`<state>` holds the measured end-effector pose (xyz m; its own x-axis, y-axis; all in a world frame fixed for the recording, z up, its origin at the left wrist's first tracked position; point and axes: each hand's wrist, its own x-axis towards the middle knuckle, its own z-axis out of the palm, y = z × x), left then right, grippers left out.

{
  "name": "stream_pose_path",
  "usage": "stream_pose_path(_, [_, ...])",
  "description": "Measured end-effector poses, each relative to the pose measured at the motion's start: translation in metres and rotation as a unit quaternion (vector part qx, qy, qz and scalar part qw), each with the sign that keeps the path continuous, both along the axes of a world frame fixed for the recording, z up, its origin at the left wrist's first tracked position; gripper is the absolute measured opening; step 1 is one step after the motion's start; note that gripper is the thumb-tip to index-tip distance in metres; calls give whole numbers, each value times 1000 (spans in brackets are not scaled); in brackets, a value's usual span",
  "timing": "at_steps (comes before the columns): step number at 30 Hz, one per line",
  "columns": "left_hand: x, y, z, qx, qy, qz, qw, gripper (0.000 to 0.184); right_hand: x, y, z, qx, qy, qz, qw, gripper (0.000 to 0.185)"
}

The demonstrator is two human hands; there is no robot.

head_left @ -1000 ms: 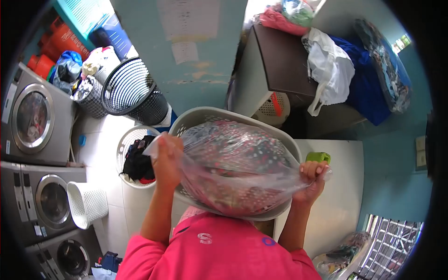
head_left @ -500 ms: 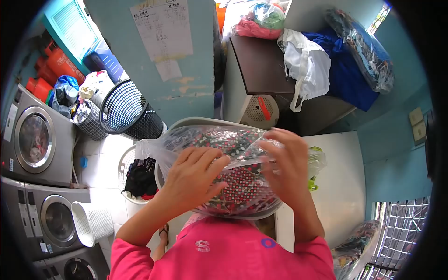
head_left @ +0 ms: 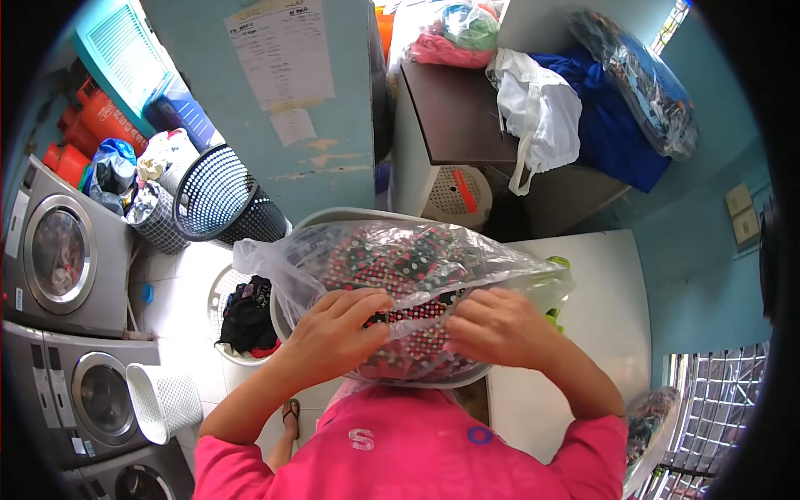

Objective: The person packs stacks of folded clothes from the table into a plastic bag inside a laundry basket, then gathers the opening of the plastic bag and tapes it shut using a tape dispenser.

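A clear plastic bag (head_left: pixel 433 237) with dark polka-dotted fabric (head_left: pixel 383 258) inside lies across a light grey basket (head_left: pixel 333 215), right in front of my body. Its edge runs sideways between my hands, and a strip of the dotted cloth shows there uncovered. My left hand (head_left: pixel 343 329) is closed on the plastic at the left of this gap, thumb pointing inward. On the other side, my right hand (head_left: pixel 504 329) grips the plastic with bent fingers. Both knotted-looking ends of the bag stick out past the basket, left and right.
At left stand grey front-loading washers (head_left: pixel 58 250), a dark mesh basket (head_left: pixel 217 196), a white basket (head_left: pixel 162 404) and a basket of dark clothes (head_left: pixel 250 321). A white surface (head_left: pixel 583 333) lies at right. Behind is a brown tabletop (head_left: pixel 450 117) with a white cloth bag (head_left: pixel 537 108).
My right hand has come down from above the bag onto its plastic edge, and its fingers have closed. My left hand has shifted slightly lower. The bag's plastic now lies spread farther back.
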<state>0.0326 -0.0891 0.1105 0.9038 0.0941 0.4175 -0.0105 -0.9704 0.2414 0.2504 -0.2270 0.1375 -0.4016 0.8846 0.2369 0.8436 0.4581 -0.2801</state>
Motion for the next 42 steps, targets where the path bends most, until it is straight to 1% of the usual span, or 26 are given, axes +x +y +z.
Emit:
stream_pose_path(3, [3, -2, -10, 21, 20, 23, 999, 13, 19, -15, -1, -21, -131, -138, 981, 40])
stream_pose_path(4, [5, -2, -15, 36, 40, 41, 998, 14, 25, -19, 2, -20, -131, -138, 981, 40])
stream_pose_path(6, [8, -2, -16, 45, 47, 49, 997, 16, 35, -27, 7, 2, -167, -216, 962, 45])
stream_pose_path(7, [10, -1, -16, 54, 54, 57, 996, 17, 41, -32, 9, -51, -171, -238, 955, 36])
stream_pose_path(8, [11, 1, -17, 55, 56, 56, 995, 17, 47, -38, 13, -50, -169, -238, 955, 36])
stream_pose_path(10, [13, 4, -20, 73, 37, 90, 993, 23, 58, -47, 23, -108, -227, -197, 948, 23])
stream_pose_path(12, [11, 11, -25, 68, 34, 89, 993, 24, 63, -53, 26, -98, -208, -194, 954, 15])
stream_pose_path(14, [9, 16, -30, 60, 31, 87, 994, 25, 69, -57, 24, -27, -7, -149, 988, 15])
stream_pose_path(15, [10, 18, -31, 29, 8, 80, 996, 24, 70, -60, 22, -28, -7, -148, 989, 15])
stream_pose_path(17, [8, 22, -31, 1, -15, 75, 997, 22, 71, -64, 16, -76, 93, -162, 979, 14])
stream_pose_path(18, [7, 23, -29, -49, -43, 62, 996, 19, 74, -67, 12, -75, 94, -161, 980, 14])
stream_pose_path(19, [5, 24, -27, -99, -71, 48, 991, 15, 78, -72, 9, -85, 100, -210, 969, 14])
stream_pose_path(20, [3, 24, -23, -98, -71, 50, 991, 15, 81, -75, 5, -95, 105, -258, 956, 15])
stream_pose_path(21, [1, 24, -18, -132, -69, 63, 987, 14, 85, -79, -3, -95, 105, -256, 956, 15])
stream_pose_path(23, [-1, 24, -16, -166, -67, 77, 981, 12, 88, -87, -26, -40, 192, -308, 931, 15])
stream_pose_path(24, [0, 25, -19, -159, -79, 66, 982, 10, 87, -91, -38, -41, 192, -307, 931, 15])
stream_pose_path(26, [1, 26, -21, -151, -91, 57, 983, 10, 84, -96, -62, -50, 395, -411, 820, 13])
stream_pose_path(27, [1, 27, -21, -204, -43, 72, 975, 10, 80, -94, -68, -31, 436, -399, 806, 11])
stream_pose_path(28, [2, 28, -22, -256, 5, 87, 963, 10, 79, -91, -74, -31, 436, -399, 806, 11])
stream_pose_path(30, [8, 31, -33, -274, 6, 83, 958, 11, 76, -88, -87, -38, 480, -447, 754, 9])
stream_pose_path(32, [13, 32, -38, -291, 6, 75, 954, 12, 76, -83, -99, -23, 502, -442, 743, 9])
stream_pose_path(35, [17, 28, -36, -311, 68, 101, 943, 16, 81, -81, -114, -77, 543, -444, 708, 10])
stream_pose_path(37, [18, 29, -36, -380, 100, 125, 911, 12, 85, -79, -129, -89, 573, -428, 693, 10])
stream_pose_path(38, [17, 31, -37, -381, 103, 121, 911, 12, 87, -78, -138, -102, 601, -407, 680, 10])
stream_pose_path(40, [15, 36, -40, -497, 121, 120, 851, 11, 86, -76, -156, -109, 613, -411, 666, 12])
stream_pose_path(42, [12, 37, -47, -498, 111, 124, 851, 11, 84, -75, -169, -109, 682, -390, 609, 14])
